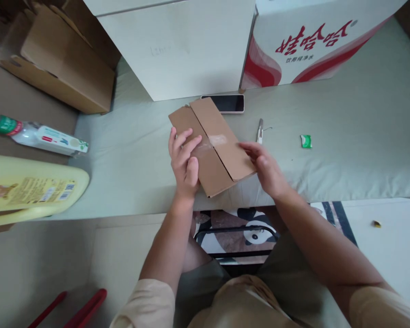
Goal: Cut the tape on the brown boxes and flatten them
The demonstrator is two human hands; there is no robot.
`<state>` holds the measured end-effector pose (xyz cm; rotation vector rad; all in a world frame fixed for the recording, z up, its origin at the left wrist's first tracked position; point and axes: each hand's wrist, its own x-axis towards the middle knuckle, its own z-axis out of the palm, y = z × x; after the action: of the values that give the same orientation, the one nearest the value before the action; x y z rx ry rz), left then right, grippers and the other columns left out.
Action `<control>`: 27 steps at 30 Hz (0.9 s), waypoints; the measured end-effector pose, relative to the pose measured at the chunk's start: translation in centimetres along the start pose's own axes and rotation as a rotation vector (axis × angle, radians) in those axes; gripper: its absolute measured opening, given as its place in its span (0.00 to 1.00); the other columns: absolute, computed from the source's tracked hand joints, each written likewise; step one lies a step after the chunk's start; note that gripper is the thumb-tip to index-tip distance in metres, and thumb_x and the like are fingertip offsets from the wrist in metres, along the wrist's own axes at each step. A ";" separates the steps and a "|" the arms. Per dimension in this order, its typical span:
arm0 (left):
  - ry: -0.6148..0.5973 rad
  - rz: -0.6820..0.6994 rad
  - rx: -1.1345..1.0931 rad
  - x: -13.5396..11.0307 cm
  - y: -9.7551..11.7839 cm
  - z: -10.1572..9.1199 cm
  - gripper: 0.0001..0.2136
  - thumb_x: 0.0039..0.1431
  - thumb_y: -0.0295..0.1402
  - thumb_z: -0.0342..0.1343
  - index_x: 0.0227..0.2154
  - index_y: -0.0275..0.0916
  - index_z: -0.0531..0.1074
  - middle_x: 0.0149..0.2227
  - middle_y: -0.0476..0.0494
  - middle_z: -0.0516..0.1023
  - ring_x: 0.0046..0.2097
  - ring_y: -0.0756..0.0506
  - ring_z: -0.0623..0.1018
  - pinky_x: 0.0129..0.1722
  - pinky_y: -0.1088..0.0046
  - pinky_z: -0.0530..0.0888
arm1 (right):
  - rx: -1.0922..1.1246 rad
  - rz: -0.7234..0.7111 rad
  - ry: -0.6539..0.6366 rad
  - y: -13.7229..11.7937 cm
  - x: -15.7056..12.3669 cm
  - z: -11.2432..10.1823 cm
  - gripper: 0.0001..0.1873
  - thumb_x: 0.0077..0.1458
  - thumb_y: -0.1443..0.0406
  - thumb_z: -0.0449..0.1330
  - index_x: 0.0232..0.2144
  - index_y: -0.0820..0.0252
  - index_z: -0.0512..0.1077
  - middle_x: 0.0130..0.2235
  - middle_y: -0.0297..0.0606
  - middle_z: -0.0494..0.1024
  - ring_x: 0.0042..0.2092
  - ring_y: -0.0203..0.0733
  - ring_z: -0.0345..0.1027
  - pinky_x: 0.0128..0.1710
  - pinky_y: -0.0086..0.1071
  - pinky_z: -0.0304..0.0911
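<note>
Clearly, both hands are on a small brown cardboard box (pixel 210 157), which is tilted above the middle of the cloth-covered table (pixel 355 146), its lowest corner near the front edge. Two flaps meet along a dark seam on its top face, with shiny tape across the middle. The left hand (pixel 184 161) holds the box from its left side, fingers spread and bent over the top face, thumb near the front corner. The right hand (pixel 268 171) touches the opposite side with bent fingers; its grip is partly hidden, so I cannot tell whether it is closed on the cardboard.

Just behind the box, partly covered by it, lies a phone (pixel 232 104). A slim tool (pixel 260 131) rests to the right, near the right hand's fingers, and a green packet (pixel 306 141) lies farther toward the table's right edge. Along the back edge stand a plain white carton (pixel 184 50) and a red-and-white carton (pixel 307 54). Toward the left edge are a larger brown carton (pixel 64 64), a clear bottle (pixel 51 139) and, by the front left corner, a pale yellow jug (pixel 37 187).
</note>
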<state>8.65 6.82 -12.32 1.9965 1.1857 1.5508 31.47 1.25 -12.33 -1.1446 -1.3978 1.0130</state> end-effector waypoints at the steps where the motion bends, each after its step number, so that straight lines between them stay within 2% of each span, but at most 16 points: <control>1: 0.002 0.007 -0.005 0.0 0.0 0.1 0.26 0.71 0.56 0.41 0.52 0.50 0.79 0.59 0.46 0.77 0.69 0.38 0.70 0.78 0.49 0.51 | -0.078 0.071 0.075 0.4 0.2 -0.5 0.27 0.67 0.46 0.48 0.54 0.53 0.74 0.51 0.45 0.81 0.52 0.50 0.77 0.52 0.48 0.73; 3: 0.009 0.033 -0.017 -0.1 0.0 0.2 0.24 0.72 0.53 0.41 0.53 0.49 0.78 0.59 0.46 0.77 0.68 0.39 0.71 0.78 0.49 0.53 | -0.372 0.210 0.220 1.1 0.6 -1.6 0.24 0.64 0.50 0.51 0.49 0.57 0.75 0.42 0.45 0.80 0.40 0.49 0.75 0.45 0.47 0.73; 4: 0.013 0.041 -0.022 -0.2 0.0 0.2 0.24 0.72 0.52 0.41 0.53 0.49 0.78 0.59 0.46 0.77 0.68 0.39 0.71 0.78 0.49 0.53 | -0.555 0.269 0.257 1.3 0.8 -2.1 0.22 0.61 0.51 0.53 0.48 0.58 0.76 0.41 0.46 0.80 0.39 0.49 0.74 0.45 0.48 0.72; 6: 0.013 0.038 -0.023 -0.2 0.0 0.3 0.23 0.72 0.51 0.41 0.52 0.50 0.78 0.59 0.46 0.77 0.68 0.40 0.71 0.78 0.50 0.53 | -0.846 0.362 0.246 1.5 1.1 -2.8 0.26 0.58 0.53 0.57 0.54 0.58 0.75 0.45 0.49 0.79 0.41 0.53 0.74 0.46 0.51 0.71; 9: 0.008 0.008 -0.017 -0.2 0.1 0.3 0.24 0.71 0.53 0.40 0.52 0.51 0.78 0.58 0.47 0.77 0.67 0.40 0.71 0.78 0.51 0.52 | -0.996 0.473 0.153 1.3 1.2 -2.9 0.35 0.58 0.53 0.58 0.66 0.56 0.65 0.46 0.52 0.81 0.42 0.59 0.75 0.44 0.53 0.70; 11: 0.008 0.014 -0.030 -0.1 0.2 0.3 0.23 0.72 0.53 0.40 0.52 0.52 0.78 0.58 0.48 0.77 0.67 0.41 0.71 0.78 0.52 0.52 | -1.017 0.482 0.103 1.3 1.2 -2.5 0.37 0.58 0.54 0.58 0.68 0.57 0.62 0.45 0.52 0.82 0.40 0.60 0.75 0.42 0.52 0.70; 14: 0.009 0.038 -0.068 0.0 0.3 0.3 0.21 0.73 0.49 0.41 0.52 0.53 0.78 0.57 0.48 0.77 0.66 0.42 0.72 0.78 0.52 0.51 | -1.031 0.432 0.074 1.7 1.1 -1.9 0.36 0.56 0.57 0.57 0.67 0.58 0.63 0.43 0.53 0.83 0.37 0.57 0.74 0.39 0.48 0.69; 18: -0.004 0.045 -0.099 -0.1 0.4 0.2 0.20 0.73 0.48 0.42 0.54 0.54 0.77 0.58 0.49 0.77 0.67 0.41 0.71 0.79 0.51 0.49 | -0.974 0.395 0.125 2.2 1.2 -1.7 0.38 0.54 0.60 0.55 0.67 0.61 0.61 0.32 0.44 0.80 0.32 0.54 0.70 0.36 0.44 0.66; 20: -0.011 0.043 -0.095 -0.1 0.4 0.2 0.20 0.73 0.48 0.41 0.54 0.56 0.76 0.59 0.50 0.76 0.68 0.42 0.70 0.79 0.53 0.48 | -0.896 0.386 0.149 2.0 1.5 -1.8 0.35 0.54 0.62 0.53 0.65 0.58 0.65 0.27 0.38 0.76 0.31 0.52 0.69 0.35 0.42 0.64; 22: -0.005 0.036 -0.088 -0.2 0.4 0.2 0.20 0.73 0.49 0.41 0.54 0.55 0.77 0.59 0.49 0.76 0.68 0.42 0.70 0.79 0.53 0.49 | -0.740 0.359 0.181 1.5 1.9 -2.0 0.27 0.54 0.63 0.52 0.56 0.54 0.72 0.24 0.34 0.70 0.29 0.48 0.67 0.34 0.40 0.62; 24: -0.009 -0.008 -0.075 -0.2 0.5 0.2 0.22 0.72 0.52 0.41 0.53 0.53 0.77 0.58 0.47 0.76 0.69 0.41 0.68 0.79 0.52 0.48 | -0.537 0.272 0.237 0.7 2.1 -2.1 0.19 0.56 0.62 0.51 0.46 0.54 0.75 0.25 0.33 0.69 0.28 0.44 0.66 0.32 0.38 0.62; 27: -0.040 -0.077 -0.069 -0.3 0.5 0.2 0.26 0.71 0.56 0.39 0.54 0.52 0.76 0.60 0.47 0.76 0.73 0.39 0.64 0.80 0.52 0.43 | -0.416 -0.039 0.261 -0.9 1.7 -2.1 0.16 0.60 0.58 0.53 0.49 0.54 0.70 0.33 0.35 0.70 0.32 0.43 0.66 0.33 0.39 0.63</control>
<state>9.02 6.30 -12.26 1.9068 1.1633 1.4870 33.37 2.77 -10.89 -1.4857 -1.4464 0.5298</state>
